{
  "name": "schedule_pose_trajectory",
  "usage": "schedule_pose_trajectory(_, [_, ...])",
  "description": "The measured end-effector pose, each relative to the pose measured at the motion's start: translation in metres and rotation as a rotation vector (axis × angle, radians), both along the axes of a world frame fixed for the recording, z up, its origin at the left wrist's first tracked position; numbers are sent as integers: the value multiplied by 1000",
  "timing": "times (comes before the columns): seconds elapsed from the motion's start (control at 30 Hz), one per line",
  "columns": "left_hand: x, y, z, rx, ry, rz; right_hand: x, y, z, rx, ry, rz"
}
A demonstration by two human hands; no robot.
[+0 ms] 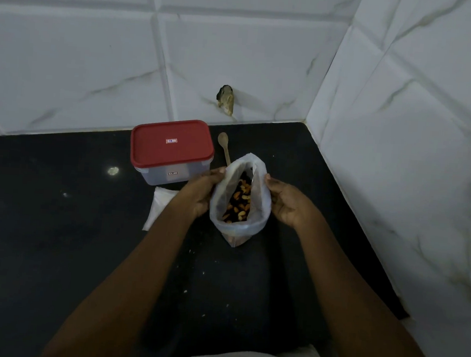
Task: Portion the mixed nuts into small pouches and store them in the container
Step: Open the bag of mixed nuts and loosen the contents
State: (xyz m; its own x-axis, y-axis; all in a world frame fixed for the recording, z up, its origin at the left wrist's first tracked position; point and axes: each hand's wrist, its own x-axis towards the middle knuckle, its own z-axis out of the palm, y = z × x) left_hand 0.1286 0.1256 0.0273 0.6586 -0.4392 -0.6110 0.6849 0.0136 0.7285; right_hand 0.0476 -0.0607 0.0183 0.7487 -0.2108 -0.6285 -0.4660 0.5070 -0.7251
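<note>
I hold the nut bag (238,230) open on the table (56,220).
Left grip (199,192) and right grip (285,206) each pinch its rim.

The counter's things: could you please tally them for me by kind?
container: 1
spoon: 1
bag of nuts: 1
pouch stack: 1 (the pouches in it cannot be counted)
Total: 4
</note>
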Motion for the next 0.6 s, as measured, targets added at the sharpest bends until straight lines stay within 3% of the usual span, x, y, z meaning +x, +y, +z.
schedule_pose_trajectory(0.2, [-9,29,-9,373,-400,-196,-25,1,2,-321,36,145])
schedule_pose_trajectory(0.27, [-15,34,-8,431,-448,-261,-30,4,2,-368,50,156])
schedule_pose_trajectory(0.33, [-20,33,-7,388,-380,-238,-32,8,4,-310,26,117])
schedule_pose_trajectory(0.5, [-38,19,-5,-78,5,36,-33,20,7,65,-85,-106])
schedule_pose_trajectory(0.6, [-51,20,-12,-6,-84,44,-41,21,5,-14,-78,-71])
